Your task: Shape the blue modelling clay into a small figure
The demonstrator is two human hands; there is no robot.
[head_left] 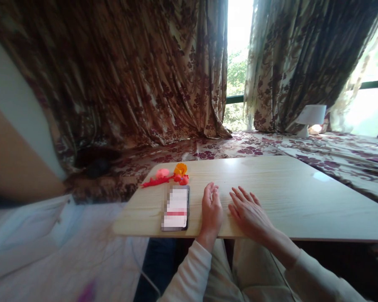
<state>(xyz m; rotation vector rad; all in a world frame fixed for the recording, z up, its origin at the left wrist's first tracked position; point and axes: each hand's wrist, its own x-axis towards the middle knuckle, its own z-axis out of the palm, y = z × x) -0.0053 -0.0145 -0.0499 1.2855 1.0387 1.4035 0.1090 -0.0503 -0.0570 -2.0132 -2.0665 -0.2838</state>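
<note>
My left hand (212,210) rests on its edge near the front of the pale wooden table (290,197). It holds nothing that I can see; its fingers point away from me, loosely bent, partly hidden behind the thumb side. Beside it on the right, my right hand (248,212) lies palm down on the tabletop, fingers spread and empty. Nearest to my left hand is a smartphone (176,208) with a lit, partly blurred screen. Just behind the phone are an orange flower-like piece (180,169), small red round pieces (183,180) and a long red piece (156,181).
Patterned curtains (164,75) hang behind the table. A white lamp (311,115) stands on the floral-covered ledge (255,144) at the back right. The table's front edge runs just above my lap. A pale cable (149,279) hangs at the lower left.
</note>
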